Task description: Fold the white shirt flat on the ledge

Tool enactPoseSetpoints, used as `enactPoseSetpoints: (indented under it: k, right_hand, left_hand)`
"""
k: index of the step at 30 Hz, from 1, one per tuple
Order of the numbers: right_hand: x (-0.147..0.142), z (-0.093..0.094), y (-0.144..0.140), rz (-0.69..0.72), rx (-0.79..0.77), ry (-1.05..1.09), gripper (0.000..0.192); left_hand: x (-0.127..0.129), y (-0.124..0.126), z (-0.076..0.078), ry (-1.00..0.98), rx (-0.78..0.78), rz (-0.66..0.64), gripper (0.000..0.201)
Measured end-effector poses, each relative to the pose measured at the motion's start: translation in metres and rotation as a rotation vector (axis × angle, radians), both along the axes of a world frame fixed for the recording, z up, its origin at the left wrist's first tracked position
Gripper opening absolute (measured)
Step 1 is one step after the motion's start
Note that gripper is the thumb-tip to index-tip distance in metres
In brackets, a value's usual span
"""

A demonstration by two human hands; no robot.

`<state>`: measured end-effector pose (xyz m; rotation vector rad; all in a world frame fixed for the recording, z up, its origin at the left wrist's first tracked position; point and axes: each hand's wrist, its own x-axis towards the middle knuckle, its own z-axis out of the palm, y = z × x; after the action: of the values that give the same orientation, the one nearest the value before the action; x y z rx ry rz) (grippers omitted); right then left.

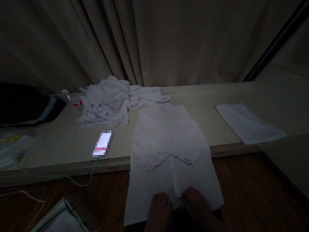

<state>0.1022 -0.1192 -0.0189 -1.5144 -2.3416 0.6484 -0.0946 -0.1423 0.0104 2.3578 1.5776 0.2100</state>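
Note:
A white button-up shirt (166,129) lies front side up, its collar toward the curtain and its sleeves folded in across the front. The lower part hangs over the table's front edge toward me. My right hand (194,201) is closed on the shirt near the bottom end of the button placket. Just left of it, my left hand (160,206) rests with curled fingers on the lower front, closed on the cloth. The fingertips of both hands are partly hidden, and the light is dim.
A crumpled heap of white shirts (106,100) lies at the back left. A lit phone (102,143) with a white cable (90,178) sits near the front edge. To the right is a folded white cloth (248,124). A dark bag (26,103) stands far left, before curtains (181,42).

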Motion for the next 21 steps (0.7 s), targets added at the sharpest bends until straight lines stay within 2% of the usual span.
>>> enactPoseSetpoints:
  k: [3,6,9,12,14,16,18,21]
  right_hand:
    - [-0.003,-0.007,-0.006,0.096,0.006,-0.080,0.016]
    - [-0.006,-0.009,-0.009,0.185,-0.087,-0.161,0.019]
    - [-0.009,-0.001,-0.007,0.240,-0.187,-0.180,0.022]
    - [-0.012,0.008,-0.006,0.215,-0.229,-0.086,0.027]
    - [-0.014,0.011,-0.007,0.219,-0.256,0.002,0.031]
    - [-0.016,0.010,-0.011,0.238,-0.289,0.058,0.034]
    - [-0.014,0.007,-0.015,0.222,-0.312,0.084,0.032]
    - [0.001,0.004,-0.018,0.088,-0.284,0.150,0.028]
  left_hand:
    - [-0.007,-0.005,0.007,-0.073,0.092,0.048,0.012]
    - [-0.032,-0.004,0.013,-0.105,0.175,0.114,0.019]
    - [-0.071,0.003,0.012,-0.106,0.202,0.362,0.026]
    - [-0.107,0.008,0.011,-0.160,0.026,0.699,0.044]
    - [-0.123,0.006,0.013,-0.236,-0.140,0.845,0.054]
    - [-0.130,0.000,0.016,-0.303,-0.310,0.911,0.054]
    - [-0.134,-0.009,0.017,-0.347,-0.449,0.924,0.049]
    - [-0.137,-0.019,0.016,-0.428,-0.566,0.901,0.043]
